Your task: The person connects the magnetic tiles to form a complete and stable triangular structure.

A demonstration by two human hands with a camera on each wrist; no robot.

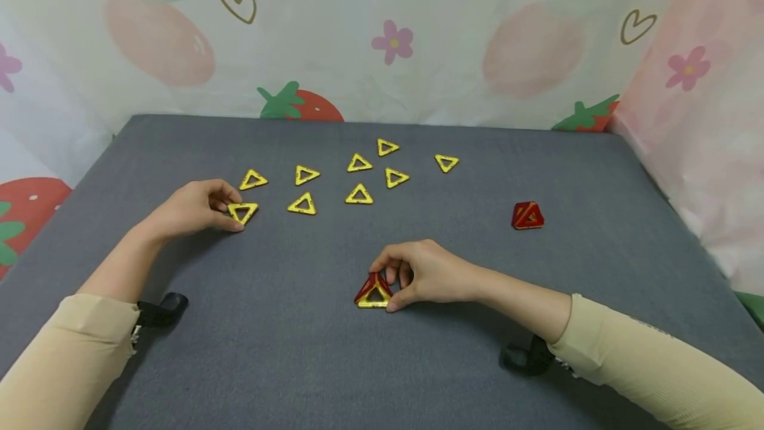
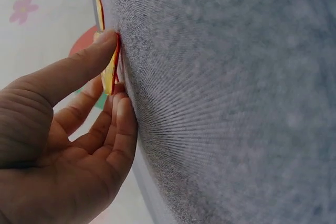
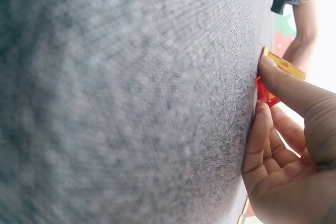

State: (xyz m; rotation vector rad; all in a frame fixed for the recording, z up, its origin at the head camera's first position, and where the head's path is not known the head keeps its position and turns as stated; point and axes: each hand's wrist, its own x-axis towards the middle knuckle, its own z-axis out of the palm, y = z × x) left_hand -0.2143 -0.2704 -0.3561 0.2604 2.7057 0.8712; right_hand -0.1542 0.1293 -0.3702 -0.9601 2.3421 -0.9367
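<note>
My left hand pinches a yellow triangular magnetic tile between thumb and fingers, low over the table at the left. Seen edge-on in the left wrist view, that tile has a yellow side and a red side. Nearer the front, my right hand holds a small pyramid of triangular tiles by its right side. The pyramid shows a yellow front frame and red sloping sides, and it stands on the cloth. In the right wrist view the thumb covers part of the pyramid.
Several yellow triangular tiles lie flat and spread out across the back half of the grey table. A red tile pyramid stands alone at the right. Behind the table hangs a printed curtain.
</note>
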